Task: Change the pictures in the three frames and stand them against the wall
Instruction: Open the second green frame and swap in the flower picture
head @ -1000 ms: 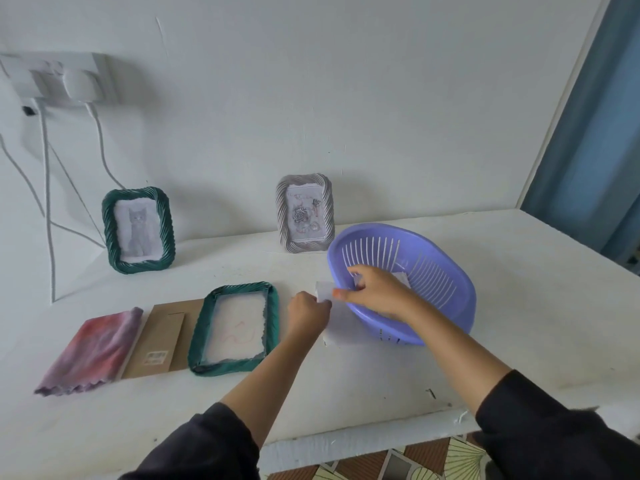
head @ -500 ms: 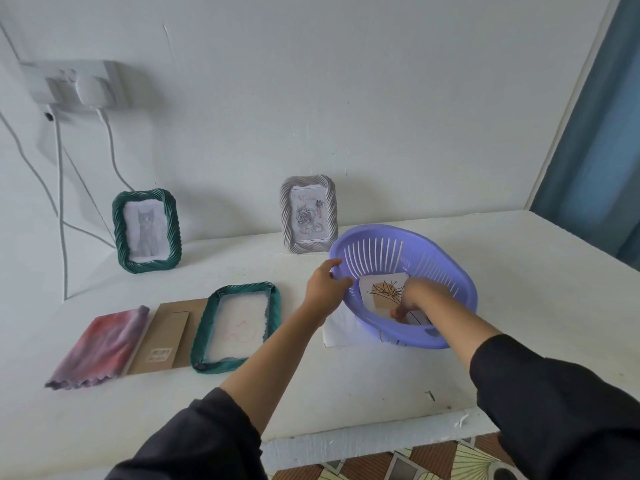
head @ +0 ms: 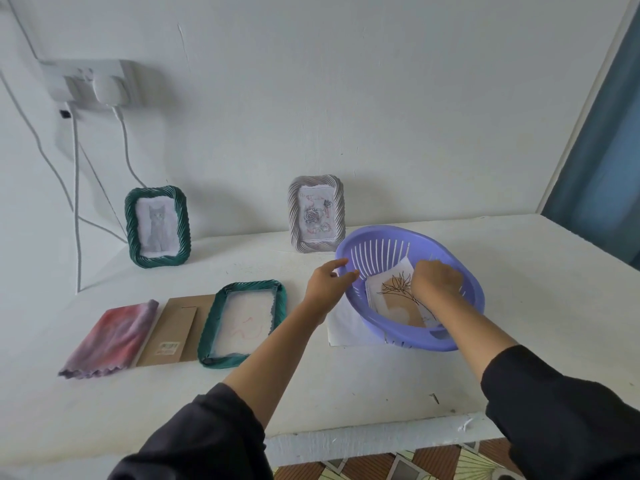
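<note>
Surface: a white painted surface (head: 346,403) holds all the things.
Left hand: the left hand (head: 329,287) is loose and holds nothing. Its fingertips touch the near-left rim of the round purple plastic basket with slits (head: 415,341).
Right hand: the right hand (head: 436,284) is down inside the basket, bent over a paper picture of a thin black flower on brown (head: 398,301). Its fingertips are hidden, so I cannot tell if it pinches the paper or only presses it.
Loose sheet: a white paper sheet (head: 346,323) lies flat, partly under the basket.
Open frame: a green twisted-rope frame (head: 207,329) lies flat, left of the left hand, with a pale sheet with red squiggles in it.
Back board: a brown cardboard back (head: 173,327) lies right beside that frame.
Cloth: a pink and purple cloth (head: 110,337) lies farthest left.
Standing frames: a green frame with a grey cat picture (head: 157,225) and a grey frame with a rose picture (head: 316,213) stand against the wall, well apart.
Done: two frames look finished.
Left: I think the flat frame needs the new picture, its back on, then standing up.
</note>
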### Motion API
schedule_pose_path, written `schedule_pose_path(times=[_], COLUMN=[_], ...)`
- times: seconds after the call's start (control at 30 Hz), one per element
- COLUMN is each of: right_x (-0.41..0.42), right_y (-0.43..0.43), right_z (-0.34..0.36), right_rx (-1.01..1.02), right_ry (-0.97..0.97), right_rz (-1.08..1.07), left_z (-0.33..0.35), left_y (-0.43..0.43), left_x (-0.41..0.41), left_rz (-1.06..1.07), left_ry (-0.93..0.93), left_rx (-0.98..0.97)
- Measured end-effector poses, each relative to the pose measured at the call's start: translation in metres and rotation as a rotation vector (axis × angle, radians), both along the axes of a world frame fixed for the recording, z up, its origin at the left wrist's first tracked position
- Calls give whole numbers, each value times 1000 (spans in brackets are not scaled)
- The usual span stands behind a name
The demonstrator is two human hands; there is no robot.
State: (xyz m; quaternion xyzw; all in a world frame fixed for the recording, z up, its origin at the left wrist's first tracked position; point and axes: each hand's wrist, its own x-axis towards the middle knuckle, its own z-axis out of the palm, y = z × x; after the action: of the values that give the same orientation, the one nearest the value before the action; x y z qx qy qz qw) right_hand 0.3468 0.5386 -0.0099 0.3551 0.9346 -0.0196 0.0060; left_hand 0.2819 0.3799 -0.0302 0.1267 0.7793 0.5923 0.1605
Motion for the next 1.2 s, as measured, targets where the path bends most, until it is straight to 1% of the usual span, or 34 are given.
schedule_pose_path(times=[0.13,0.2,0.3,0.4,0.47,0.53,0.57,0.63,0.67,0.73,0.77,0.8,0.9,1.0,1.13,1.2], right_x=[8,9,6,-1,-10,-20,-27,-42,-48,-57,-61,-64,-71,-73,-70,-69], right_y=[-11,-27,-71,-119,-140,-153,-155,-156,-157,-162,-165,-169,-180,-188,-191,-189], right_z=[33,54,76,78,70,58,50,31,21,1,-8,-17,-37,-49,-60,-63], right_rx=[6,1,56,70,-22,-233,-308,-370,-469,-810,-933,-961,-838,-692,-546,-493], right_ry=[205,327,450,476,438,440,464,474,457,432,440,459,460,423,348,334], right_rz=[61,131,307,473,566,616,609,530,477,369,322,282,255,305,339,317], left_z=[9,21,41,52,52,46,43,34,29,17,11,4,-15,-27,-38,-42], left_y=[-6,-9,-19,-39,-60,-85,-99,-123,-133,-148,-154,-158,-173,-188,-200,-201], left_x=[2,7,11,10,4,-7,-13,-24,-29,-36,-39,-43,-51,-53,-60,-62], left_rz=[130,100,-2,-24,53,144,187,237,243,226,213,199,147,181,114,99], left_ry=[44,30,-107,-156,-123,-82,-80,-113,-141,-196,-211,-203,-16,171,204,215], left_rx=[134,221,333,392,385,294,244,169,133,68,35,-16,-314,-520,-676,-703])
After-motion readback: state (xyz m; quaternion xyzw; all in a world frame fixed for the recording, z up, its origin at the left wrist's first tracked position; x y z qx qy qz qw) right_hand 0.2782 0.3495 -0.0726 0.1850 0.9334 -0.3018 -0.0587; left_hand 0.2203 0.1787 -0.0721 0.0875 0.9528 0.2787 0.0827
